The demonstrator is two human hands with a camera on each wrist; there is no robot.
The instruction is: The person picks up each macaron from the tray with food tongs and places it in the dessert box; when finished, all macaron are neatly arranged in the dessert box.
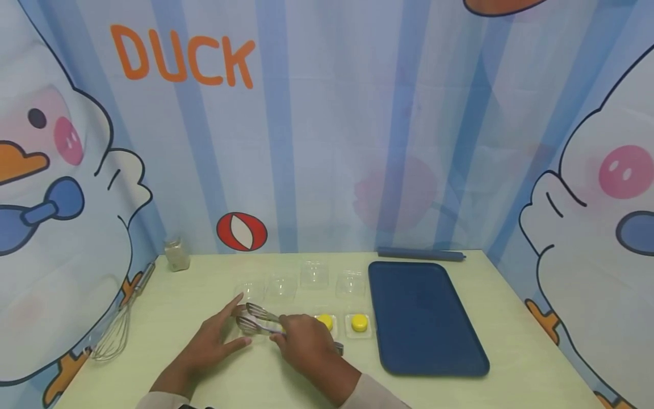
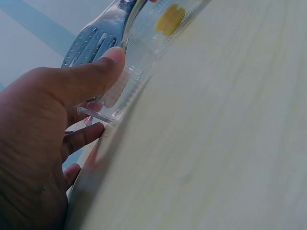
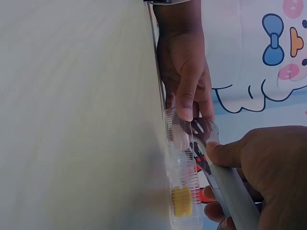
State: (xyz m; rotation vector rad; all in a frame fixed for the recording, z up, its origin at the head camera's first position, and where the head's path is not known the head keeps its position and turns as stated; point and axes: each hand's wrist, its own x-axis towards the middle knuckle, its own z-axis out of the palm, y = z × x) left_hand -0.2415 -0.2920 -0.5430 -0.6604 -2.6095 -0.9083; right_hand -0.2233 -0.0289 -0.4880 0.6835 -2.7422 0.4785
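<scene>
Steel tongs [image 1: 260, 319] gripped by right hand [image 1: 306, 343], left hand [image 1: 214, 341] beside

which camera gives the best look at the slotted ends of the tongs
The left wrist view: the tongs fill the upper left, slots sharp, just behind the left hand thumb. The head view shows both tips small and far off. The right wrist view shows mostly the grey handle in the right hand.

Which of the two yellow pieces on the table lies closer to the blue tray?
The right-hand yellow piece, sitting uncovered in its clear base beside the blue tray. The other yellow piece lies further left, right behind the right hand.
</scene>
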